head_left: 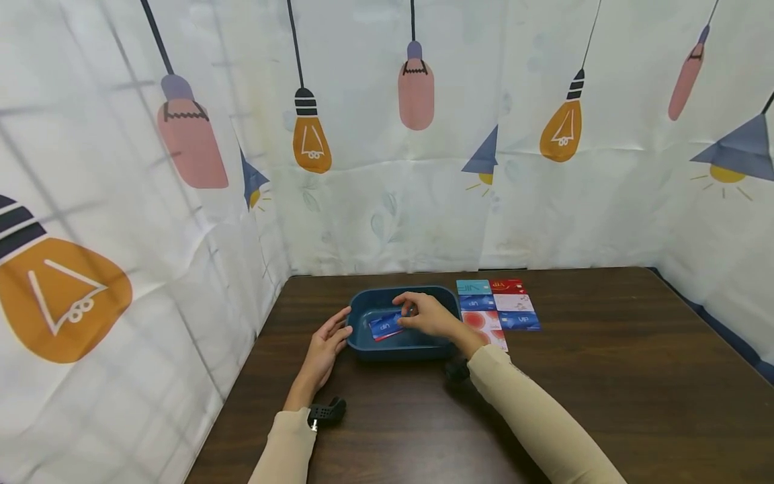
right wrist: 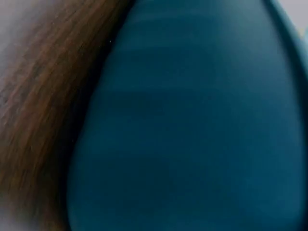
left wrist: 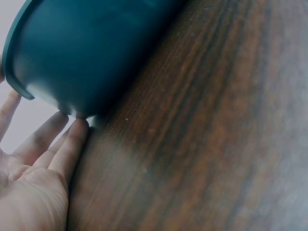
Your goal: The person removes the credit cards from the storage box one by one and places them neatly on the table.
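Dark wood table point(head_left: 605, 376) w/ blue tub point(head_left: 363, 306): left hand point(head_left: 326, 346) flat-fingered against tub's side, right hand point(head_left: 429, 316) pinching blue card point(head_left: 383, 327) inside tub; more cards point(head_left: 498, 306) just beside tub.

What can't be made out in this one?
- Head view: how many cards lie in the tray; the right hand covers part.
- Head view: print on the table cards, too small.
- Right wrist view: only blurred tray wall; no hand visible.
- Left wrist view: left hand cut off by the edge.
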{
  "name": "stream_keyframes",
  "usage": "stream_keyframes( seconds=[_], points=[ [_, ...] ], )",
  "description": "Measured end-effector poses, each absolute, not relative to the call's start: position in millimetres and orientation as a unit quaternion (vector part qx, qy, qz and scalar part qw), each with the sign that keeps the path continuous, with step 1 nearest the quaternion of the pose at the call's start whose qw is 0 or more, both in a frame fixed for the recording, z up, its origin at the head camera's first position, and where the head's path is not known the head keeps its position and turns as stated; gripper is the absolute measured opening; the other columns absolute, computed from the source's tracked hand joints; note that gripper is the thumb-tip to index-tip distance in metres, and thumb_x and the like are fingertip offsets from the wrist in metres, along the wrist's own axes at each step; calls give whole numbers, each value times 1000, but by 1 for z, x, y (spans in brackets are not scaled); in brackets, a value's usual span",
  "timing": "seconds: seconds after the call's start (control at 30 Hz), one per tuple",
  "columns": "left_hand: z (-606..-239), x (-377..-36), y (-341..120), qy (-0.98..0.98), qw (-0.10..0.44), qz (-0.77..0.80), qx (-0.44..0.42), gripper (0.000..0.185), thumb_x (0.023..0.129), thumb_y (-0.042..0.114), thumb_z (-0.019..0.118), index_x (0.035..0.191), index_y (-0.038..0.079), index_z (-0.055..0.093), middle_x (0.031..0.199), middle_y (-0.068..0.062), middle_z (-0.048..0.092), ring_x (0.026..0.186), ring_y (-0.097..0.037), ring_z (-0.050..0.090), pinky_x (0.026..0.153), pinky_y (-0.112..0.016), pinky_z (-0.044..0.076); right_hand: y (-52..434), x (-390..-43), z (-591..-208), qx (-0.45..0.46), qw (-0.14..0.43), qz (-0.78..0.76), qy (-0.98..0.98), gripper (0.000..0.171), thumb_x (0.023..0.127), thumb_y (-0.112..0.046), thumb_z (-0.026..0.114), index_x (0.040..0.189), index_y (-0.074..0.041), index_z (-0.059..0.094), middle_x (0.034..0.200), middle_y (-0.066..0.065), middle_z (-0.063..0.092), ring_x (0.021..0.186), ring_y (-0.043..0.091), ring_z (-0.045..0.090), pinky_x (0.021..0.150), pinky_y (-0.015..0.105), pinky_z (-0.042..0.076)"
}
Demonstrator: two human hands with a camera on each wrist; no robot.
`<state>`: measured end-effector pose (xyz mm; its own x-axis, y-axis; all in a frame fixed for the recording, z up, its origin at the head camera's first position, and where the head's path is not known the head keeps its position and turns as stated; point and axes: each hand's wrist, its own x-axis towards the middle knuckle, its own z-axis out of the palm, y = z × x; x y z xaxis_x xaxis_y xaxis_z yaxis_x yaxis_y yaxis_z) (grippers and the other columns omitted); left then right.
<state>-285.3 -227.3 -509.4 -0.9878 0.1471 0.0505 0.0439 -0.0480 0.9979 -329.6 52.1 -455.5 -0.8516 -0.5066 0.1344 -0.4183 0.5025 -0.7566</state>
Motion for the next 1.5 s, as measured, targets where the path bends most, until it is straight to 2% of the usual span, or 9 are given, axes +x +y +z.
stream_keyframes(
  seconds=[0.17, 0.33, 0.6, 0.97, 1.2, 1.5],
  points=[
    [-509, -286, -228, 690, 37, 719, 69, 49, 105, 21, 59, 153, 21, 48, 160, -12, 44, 146, -28, 44, 104, -23, 49, 46, -341, -461, -249, 70, -397, 881, 46, 93, -15, 76, 136, -6, 63, 90, 1, 60, 77, 15, 54, 71, 27, 47],
    [-509, -286, -228, 688, 35, 721, 72, 50, 105, 21, 59, 154, 19, 47, 160, -13, 44, 146, -29, 44, 103, -23, 50, 44, -349, -464, -228, 95, -386, 889, 49, 92, -16, 77, 138, -6, 61, 86, 3, 60, 74, 16, 53, 71, 28, 47],
    [-511, -286, -227, 689, 35, 721, 68, 51, 105, 21, 59, 154, 18, 47, 160, -13, 43, 146, -29, 44, 103, -23, 50, 42, -352, -471, -206, 119, -371, 898, 53, 90, -17, 79, 139, -7, 60, 78, 4, 60, 66, 15, 52, 63, 26, 45],
    [-511, -285, -228, 688, 36, 721, 70, 50, 105, 23, 60, 153, 20, 48, 159, -12, 44, 146, -29, 44, 104, -24, 49, 41, -354, -473, -189, 115, -319, 921, 56, 86, -19, 84, 137, -7, 62, 77, 3, 59, 67, 13, 52, 61, 24, 42],
    [-510, -286, -228, 690, 37, 720, 71, 50, 105, 23, 59, 154, 20, 47, 159, -13, 44, 146, -29, 44, 102, -22, 50, 41, -355, -472, -180, 125, -324, 920, 55, 86, -20, 84, 136, -8, 64, 81, 5, 61, 70, 15, 54, 63, 25, 43],
    [-510, -284, -227, 691, 32, 718, 70, 49, 106, 19, 56, 154, 18, 47, 159, -14, 44, 146, -30, 44, 106, -27, 49, 42, -353, -470, -191, 117, -308, 925, 51, 85, -21, 85, 130, -6, 66, 79, 3, 62, 70, 14, 55, 64, 26, 46]
  ],
)
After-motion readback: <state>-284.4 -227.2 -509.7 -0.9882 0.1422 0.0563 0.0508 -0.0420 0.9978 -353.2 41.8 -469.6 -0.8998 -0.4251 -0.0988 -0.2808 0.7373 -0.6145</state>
